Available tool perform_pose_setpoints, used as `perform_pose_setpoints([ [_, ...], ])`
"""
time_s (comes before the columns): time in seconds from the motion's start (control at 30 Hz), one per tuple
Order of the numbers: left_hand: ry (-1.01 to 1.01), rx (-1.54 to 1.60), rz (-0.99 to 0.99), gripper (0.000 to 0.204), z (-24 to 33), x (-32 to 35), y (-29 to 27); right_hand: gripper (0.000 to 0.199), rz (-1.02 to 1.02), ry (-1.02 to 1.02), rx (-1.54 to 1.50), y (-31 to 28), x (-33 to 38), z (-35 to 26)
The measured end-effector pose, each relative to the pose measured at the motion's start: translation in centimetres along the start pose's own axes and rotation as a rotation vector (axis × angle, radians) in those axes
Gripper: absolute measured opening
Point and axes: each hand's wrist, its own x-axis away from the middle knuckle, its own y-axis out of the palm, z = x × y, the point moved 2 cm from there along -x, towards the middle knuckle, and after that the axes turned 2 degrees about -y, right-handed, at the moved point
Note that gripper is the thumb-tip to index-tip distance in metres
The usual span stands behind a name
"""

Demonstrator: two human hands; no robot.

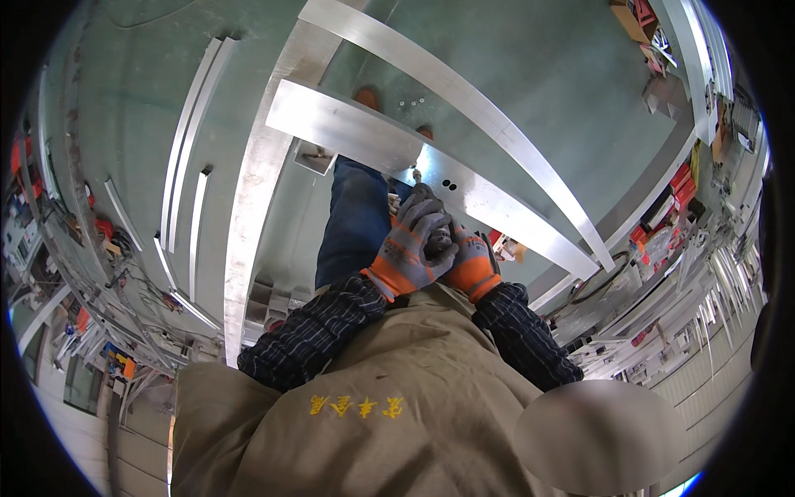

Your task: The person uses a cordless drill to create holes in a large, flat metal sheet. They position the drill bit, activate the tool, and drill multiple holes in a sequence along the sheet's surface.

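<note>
Both my hands wear grey gloves with orange cuffs and are together in front of my apron. My left hand [410,247] is wrapped round the body of a dark power drill [418,176], mostly hidden by the gloves. My right hand [473,258] is closed against it from the right, its fingers partly covered. The drill's tip points at a flat silver metal bar [331,116] and seems to meet its near edge. A bright patch of light falls on the bar there. Two dark round holes lie in the bar, just right of the tip.
A second long metal bar [464,79] runs beyond the first, and a wide metal beam [257,190] passes beneath at the left. Thin metal strips [186,149] lie on the green floor. Cardboard boxes [634,18] are at the far right. Racks of metal lengths [712,298] line the right side.
</note>
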Motion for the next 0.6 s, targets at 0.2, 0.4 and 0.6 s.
perform_pose_setpoints([
  [0.2, -0.002, 0.016, 0.012, 0.053, -0.5, -0.4, 0.3, 0.085, -0.033, 0.041, 0.045, 0.5, -0.9, 1.1],
  [0.4, -0.044, -0.021, 0.037, 0.051, -1.0, -1.6, 0.1, 0.077, -0.006, 0.034, 0.078, 0.7, -2.6, 1.7],
  [0.6, 0.019, -0.014, 0.233, 0.03, -0.8, -3.3, 0.7, 0.063, -0.119, 0.123, 0.183, -1.3, -4.0, -0.8],
])
